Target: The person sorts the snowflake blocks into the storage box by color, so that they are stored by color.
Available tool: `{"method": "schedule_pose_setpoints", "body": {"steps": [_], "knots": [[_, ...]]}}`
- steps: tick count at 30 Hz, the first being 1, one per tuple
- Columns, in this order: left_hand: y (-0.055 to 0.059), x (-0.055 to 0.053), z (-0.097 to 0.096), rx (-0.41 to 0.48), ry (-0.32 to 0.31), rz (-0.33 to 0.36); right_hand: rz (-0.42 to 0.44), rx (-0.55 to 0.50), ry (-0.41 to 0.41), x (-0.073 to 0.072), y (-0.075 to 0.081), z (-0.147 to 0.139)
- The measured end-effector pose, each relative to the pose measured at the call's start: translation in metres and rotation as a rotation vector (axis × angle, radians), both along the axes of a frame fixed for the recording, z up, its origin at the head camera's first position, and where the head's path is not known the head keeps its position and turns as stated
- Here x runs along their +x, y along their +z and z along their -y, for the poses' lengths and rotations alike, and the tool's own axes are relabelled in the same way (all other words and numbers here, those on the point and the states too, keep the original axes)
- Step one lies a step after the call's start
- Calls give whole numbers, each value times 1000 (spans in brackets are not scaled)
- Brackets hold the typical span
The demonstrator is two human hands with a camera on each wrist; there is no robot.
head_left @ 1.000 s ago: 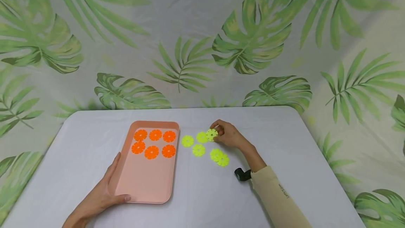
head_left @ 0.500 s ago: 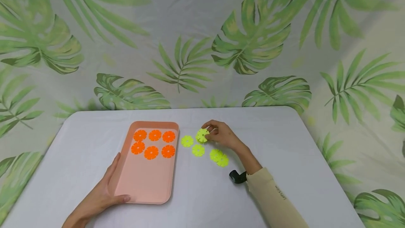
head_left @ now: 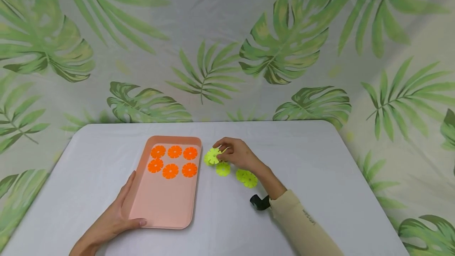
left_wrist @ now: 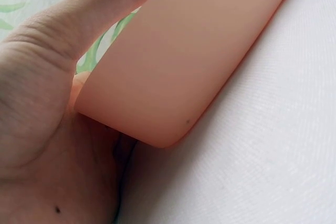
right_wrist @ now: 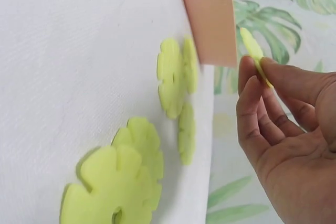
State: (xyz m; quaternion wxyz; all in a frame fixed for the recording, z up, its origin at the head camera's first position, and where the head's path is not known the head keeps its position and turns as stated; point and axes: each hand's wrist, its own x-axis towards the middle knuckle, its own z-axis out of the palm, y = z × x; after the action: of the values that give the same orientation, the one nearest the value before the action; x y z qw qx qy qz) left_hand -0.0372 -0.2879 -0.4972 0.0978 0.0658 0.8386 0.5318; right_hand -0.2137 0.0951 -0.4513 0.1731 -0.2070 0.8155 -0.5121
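Pinching a yellow disc [head_left: 212, 155] between thumb and fingertips: right hand [head_left: 237, 155], held off the table [head_left: 220, 216] just beyond the tray's right edge, toward its far right corner. Left hand [head_left: 111, 218] spread around the tray's near left corner, forefinger straight along the left edge, thumb along the near edge. Other left fingers not clear.

Progress, by how things lie: six orange discs [head_left: 168, 173] flat inside the tray [head_left: 161, 204], in two rough rows of three, filling its far part; near part bare. That colour looks finished. No yellow inside. Besides the one in hand, five loose yellow discs [head_left: 221, 170] lie on the table off the tray's right edge: three separate or nearly so in the right wrist view, plus an overlapping pair [head_left: 249, 181] farthest from the tray. Yellow appears hardly begun.

Surface: white, smooth, faintly woven up close; both far corners rounded, near edge out of frame. Tray shallow, pink, rounded corners, set left of the table's middle.

Room: pale leaf-printed backdrop [head_left: 302, 27] behind the far edge and down both sides, slightly creased, probably fabric. Beige sleeve [head_left: 298, 220] on right arm, small black device [head_left: 259, 203] at its cuff.
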Motion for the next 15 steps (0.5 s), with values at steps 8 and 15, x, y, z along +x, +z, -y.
{"method": "schedule_pose_setpoints", "body": {"steps": [8, 15], "knots": [[-1, 0, 2, 23, 1, 25, -33, 9, 30, 4, 5, 15], [1, -1, 1, 20, -13, -11, -73, 9, 58, 9, 6, 28]]}}
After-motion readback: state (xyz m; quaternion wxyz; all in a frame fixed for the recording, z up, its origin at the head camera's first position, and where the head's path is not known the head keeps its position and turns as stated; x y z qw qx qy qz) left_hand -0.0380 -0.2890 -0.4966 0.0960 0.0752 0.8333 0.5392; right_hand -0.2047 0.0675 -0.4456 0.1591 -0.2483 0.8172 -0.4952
